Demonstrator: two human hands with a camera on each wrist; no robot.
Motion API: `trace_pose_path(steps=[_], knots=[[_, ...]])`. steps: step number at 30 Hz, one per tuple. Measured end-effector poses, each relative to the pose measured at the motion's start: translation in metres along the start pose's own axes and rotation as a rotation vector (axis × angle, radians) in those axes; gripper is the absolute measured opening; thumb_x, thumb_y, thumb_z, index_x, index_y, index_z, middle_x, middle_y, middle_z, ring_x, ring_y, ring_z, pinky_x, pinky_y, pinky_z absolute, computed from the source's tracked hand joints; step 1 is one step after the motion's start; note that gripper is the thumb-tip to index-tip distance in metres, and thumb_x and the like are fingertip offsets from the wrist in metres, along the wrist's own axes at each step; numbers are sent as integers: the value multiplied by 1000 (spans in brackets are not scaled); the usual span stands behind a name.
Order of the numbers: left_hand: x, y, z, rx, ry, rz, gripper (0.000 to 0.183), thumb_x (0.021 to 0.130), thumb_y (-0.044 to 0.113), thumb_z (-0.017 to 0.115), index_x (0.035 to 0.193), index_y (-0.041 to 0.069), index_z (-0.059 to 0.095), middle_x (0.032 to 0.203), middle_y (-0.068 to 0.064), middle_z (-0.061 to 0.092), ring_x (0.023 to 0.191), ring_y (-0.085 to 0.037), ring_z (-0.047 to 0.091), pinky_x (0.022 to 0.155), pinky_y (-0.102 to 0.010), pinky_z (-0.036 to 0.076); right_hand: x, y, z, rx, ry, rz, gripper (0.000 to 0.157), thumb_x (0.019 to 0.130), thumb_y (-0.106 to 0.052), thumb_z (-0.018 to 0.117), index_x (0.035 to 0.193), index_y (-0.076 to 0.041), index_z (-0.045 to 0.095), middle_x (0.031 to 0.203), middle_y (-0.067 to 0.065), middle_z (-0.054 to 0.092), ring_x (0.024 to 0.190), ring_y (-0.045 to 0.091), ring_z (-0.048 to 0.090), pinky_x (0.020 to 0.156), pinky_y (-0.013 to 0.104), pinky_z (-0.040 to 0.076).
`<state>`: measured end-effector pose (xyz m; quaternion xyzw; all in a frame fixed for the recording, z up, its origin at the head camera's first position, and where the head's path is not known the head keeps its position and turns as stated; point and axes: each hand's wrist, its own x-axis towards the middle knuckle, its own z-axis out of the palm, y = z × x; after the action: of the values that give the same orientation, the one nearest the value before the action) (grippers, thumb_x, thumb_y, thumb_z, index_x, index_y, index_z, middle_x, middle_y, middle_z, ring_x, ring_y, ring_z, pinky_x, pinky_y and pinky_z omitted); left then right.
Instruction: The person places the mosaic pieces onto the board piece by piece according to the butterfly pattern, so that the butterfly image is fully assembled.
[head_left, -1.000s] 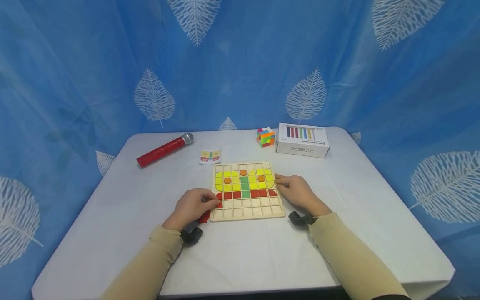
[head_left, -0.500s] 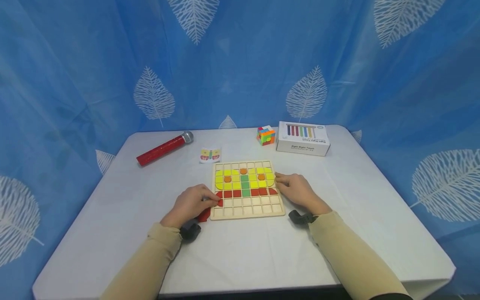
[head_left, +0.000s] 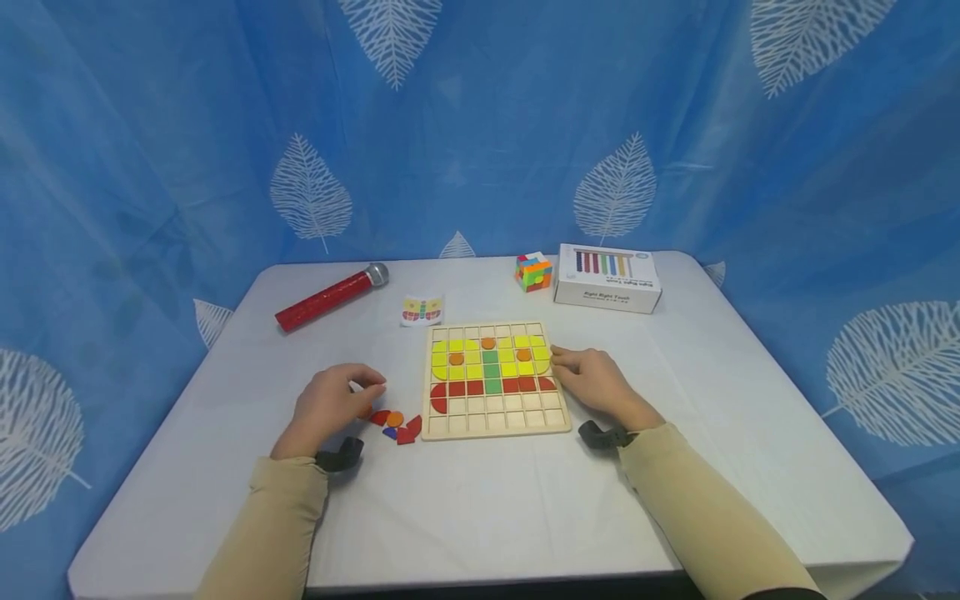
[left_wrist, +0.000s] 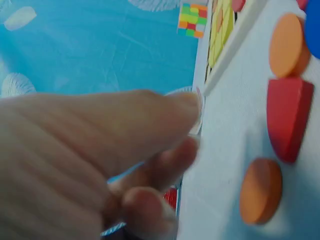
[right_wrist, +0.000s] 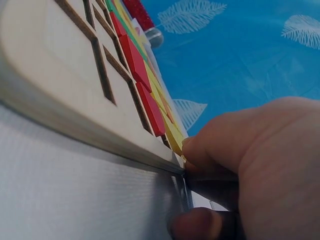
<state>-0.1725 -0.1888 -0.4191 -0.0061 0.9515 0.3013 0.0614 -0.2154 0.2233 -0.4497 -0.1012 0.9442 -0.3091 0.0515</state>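
Note:
A wooden grid board [head_left: 496, 425] lies flat on the table, with yellow, green, red and orange pieces set in its cells. My left hand [head_left: 327, 406] is raised left of the board, thumb and fingers apart with nothing between them. Close by it lie loose pieces: an orange disc [head_left: 395, 419], a red quarter piece [left_wrist: 287, 117] and a blue piece [head_left: 390, 432]. Another orange disc [left_wrist: 261, 191] is nearest the hand in the left wrist view. At the board's right edge, my right hand [head_left: 596, 386] holds the rim with thumb and fingers; the fingertips are partly hidden.
A small pattern card [head_left: 422, 311] lies behind the board. Farther back are a red microphone [head_left: 330, 298], a colourful puzzle cube [head_left: 534, 272] and a white box [head_left: 607, 279]. A blue curtain [head_left: 480, 125] surrounds the white table [head_left: 480, 517].
My left hand has let go of a red piece, now in the board's left column, and moved left, uncovering the loose pieces. The right hand stays at the board's edge.

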Motion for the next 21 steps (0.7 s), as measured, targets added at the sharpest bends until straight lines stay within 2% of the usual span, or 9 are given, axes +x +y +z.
trace_pose_path(steps=[4,11,16,21], knots=[[-2,-6,0,46,-60,-13,28,88,33,82,112,19,76,103,-1,70,95,-22,60,77,-37,55,0,0,0,-7,0,1,42,103,-32,60,139,-11,64,152,1,55,145,35,45,117,57,35],[-3,-9,7,28,-142,61,32,82,32,88,110,22,78,103,4,71,97,-19,62,83,-38,59,0,1,1,-8,2,-10,42,103,-32,60,138,-10,65,151,3,55,145,37,45,117,57,35],[-2,-9,8,36,-153,99,27,84,29,87,109,22,79,104,4,71,97,-17,61,85,-39,59,-1,0,0,-9,15,-21,41,102,-31,59,137,-9,65,150,4,56,144,38,46,117,57,36],[-2,-7,9,32,-169,99,24,83,28,88,105,23,81,103,4,70,97,-17,60,84,-39,57,-1,-2,-1,-12,7,-15,41,102,-31,60,138,-10,64,152,4,55,145,37,45,117,57,35]])
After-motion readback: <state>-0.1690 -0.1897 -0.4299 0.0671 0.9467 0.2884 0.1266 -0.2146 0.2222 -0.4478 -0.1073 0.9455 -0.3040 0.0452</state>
